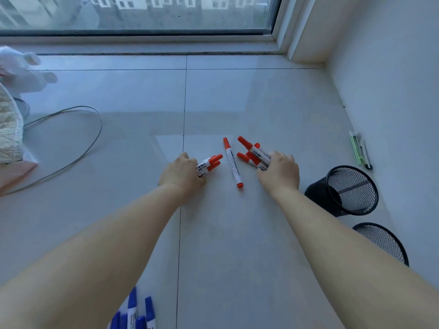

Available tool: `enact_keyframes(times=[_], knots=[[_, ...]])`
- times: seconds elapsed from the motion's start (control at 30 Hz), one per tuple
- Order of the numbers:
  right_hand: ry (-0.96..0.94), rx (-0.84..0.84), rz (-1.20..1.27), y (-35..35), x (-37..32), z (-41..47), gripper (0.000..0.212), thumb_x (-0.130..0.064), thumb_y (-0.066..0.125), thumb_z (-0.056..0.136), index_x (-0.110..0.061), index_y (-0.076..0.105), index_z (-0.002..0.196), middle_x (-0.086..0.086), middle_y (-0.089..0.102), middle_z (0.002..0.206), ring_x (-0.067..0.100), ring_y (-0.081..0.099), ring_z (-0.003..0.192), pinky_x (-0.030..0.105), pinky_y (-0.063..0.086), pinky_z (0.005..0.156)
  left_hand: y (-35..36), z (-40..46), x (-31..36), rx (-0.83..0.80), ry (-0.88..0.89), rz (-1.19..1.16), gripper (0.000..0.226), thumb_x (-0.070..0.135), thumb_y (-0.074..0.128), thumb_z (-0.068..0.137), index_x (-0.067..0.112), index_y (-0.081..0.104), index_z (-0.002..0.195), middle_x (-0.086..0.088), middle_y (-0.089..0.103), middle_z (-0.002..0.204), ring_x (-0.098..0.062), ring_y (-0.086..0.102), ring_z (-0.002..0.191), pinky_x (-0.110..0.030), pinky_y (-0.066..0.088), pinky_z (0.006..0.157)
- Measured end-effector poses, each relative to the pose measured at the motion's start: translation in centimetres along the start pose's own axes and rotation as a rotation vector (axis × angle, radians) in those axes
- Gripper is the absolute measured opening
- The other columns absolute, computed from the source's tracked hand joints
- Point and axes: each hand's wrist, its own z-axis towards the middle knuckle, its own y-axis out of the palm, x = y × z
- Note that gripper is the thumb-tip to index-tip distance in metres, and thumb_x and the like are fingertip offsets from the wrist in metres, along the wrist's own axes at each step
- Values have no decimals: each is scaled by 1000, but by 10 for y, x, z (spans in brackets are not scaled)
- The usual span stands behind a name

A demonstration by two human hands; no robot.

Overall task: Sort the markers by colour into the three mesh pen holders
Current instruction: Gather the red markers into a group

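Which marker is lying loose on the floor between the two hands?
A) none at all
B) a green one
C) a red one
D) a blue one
C: a single red marker lies on the tile untouched, between the left hand and the right hand, each gripping other red markers.

Cool, soft daylight from the window point(142, 15) at the top, pale sheen on the floor point(237, 103), faint shadows, wide-angle bending and blur at edges.

Red markers point(234, 162) w/ black print on white barrels, too small/blurred to read
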Motion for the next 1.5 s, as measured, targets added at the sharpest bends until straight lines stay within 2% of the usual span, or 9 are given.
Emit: enact_keyframes(times=[0.13, 0.23, 0.4, 0.57, 0.7, 0.83, 0.93, 1.07, 1.5], knots=[[105, -33, 142, 11, 1, 6, 24, -29, 60, 83, -11, 50, 95, 10, 58, 105, 29, 50, 100, 33, 38, 71, 8, 9, 13, -28, -102, -139, 26, 38, 51, 83, 12, 48, 85, -4, 38, 92, -25, 46, 76, -31, 35, 63], [157, -22, 242, 13, 0, 8, 33, -30, 64, 81, -12, 50, 105, 8, 59, 105, 29, 52, 100, 32, 39, 71, 11, 15, 29, -19, -155, -233, 26, 38, 47, 84, 12, 49, 86, -7, 44, 94, -27, 47, 79, -33, 41, 65], [220, -73, 188, 8, -1, 21, 29, -31, 59, 82, -12, 54, 102, 9, 61, 104, 29, 56, 95, 30, 39, 70, 13, 31, 56, 21, -311, -413, 39, 48, 45, 86, 11, 54, 95, -10, 60, 93, -31, 57, 80, -33, 45, 61], [214, -72, 109, 11, -4, 27, 33, -31, 54, 85, -9, 51, 110, 9, 55, 114, 30, 54, 101, 32, 36, 73, 19, 37, 79, 82, -338, -294, 46, 58, 47, 83, 16, 39, 98, -4, 48, 86, -28, 49, 79, -33, 33, 62], [153, -5, 53, 21, -7, 24, 46, -40, 52, 87, -7, 45, 119, 9, 50, 121, 28, 48, 111, 34, 40, 80, 35, 35, 87, 210, -276, -274, 43, 45, 48, 83, 11, 40, 109, -7, 46, 109, -28, 49, 103, -34, 33, 65], [113, 36, 9, 25, -6, 23, 50, -44, 50, 88, -6, 43, 119, 10, 49, 120, 27, 48, 109, 34, 39, 76, 40, 33, 88, 261, -264, -223, 45, 43, 46, 82, 10, 42, 113, -9, 42, 116, -26, 38, 110, -35, 33, 65], [103, 21, 10, 25, -2, 17, 49, -44, 51, 88, -5, 43, 119, 10, 49, 119, 27, 50, 107, 33, 36, 72, 43, 27, 88, 260, -236, -205, 47, 43, 47, 82, 8, 43, 113, -11, 45, 115, -28, 40, 109, -36, 33, 70], [126, -3, 19, 25, 5, -9, 46, -41, 51, 89, -6, 43, 117, 10, 49, 119, 27, 50, 107, 34, 40, 75, 55, -4, 83, 271, -183, -180, 44, 42, 47, 80, 7, 46, 108, -11, 50, 109, -30, 44, 104, -39, 35, 82], [185, -83, 29, 34, 34, -171, 43, -42, 53, 87, -8, 44, 112, 8, 49, 116, 24, 49, 106, 33, 43, 79, 111, -169, 53, 177, -215, -204, 39, 41, 49, 77, 12, 45, 102, -5, 48, 100, -22, 42, 91, -31, 31, 74]])
